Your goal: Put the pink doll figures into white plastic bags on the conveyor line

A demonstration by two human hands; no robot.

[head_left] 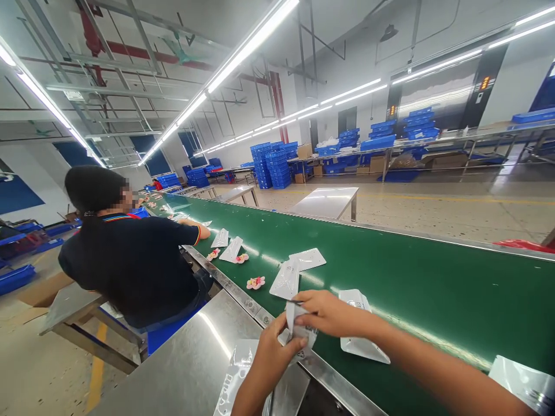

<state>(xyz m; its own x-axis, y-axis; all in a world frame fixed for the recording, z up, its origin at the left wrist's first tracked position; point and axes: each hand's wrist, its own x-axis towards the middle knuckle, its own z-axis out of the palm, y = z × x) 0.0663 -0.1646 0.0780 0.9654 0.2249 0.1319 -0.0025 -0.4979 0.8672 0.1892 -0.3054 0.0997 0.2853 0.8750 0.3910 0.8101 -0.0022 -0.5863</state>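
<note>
My left hand point(273, 355) and my right hand point(332, 314) are both closed on one small white plastic packet point(299, 326), held over the near rim of the green conveyor belt point(411, 283). Just right of my hands another white packet point(362, 341) lies flat on the belt. Farther along the belt lie more white packets point(287, 281) and small pink flower-shaped pieces point(255, 282).
A co-worker in a dark shirt point(130, 260) sits at the left, with one hand on the belt. A steel side table point(191, 364) with a clear bag point(234, 375) on it is under my left arm. Blue crates point(273, 164) are stacked across the hall. Steel tables stand beyond the belt.
</note>
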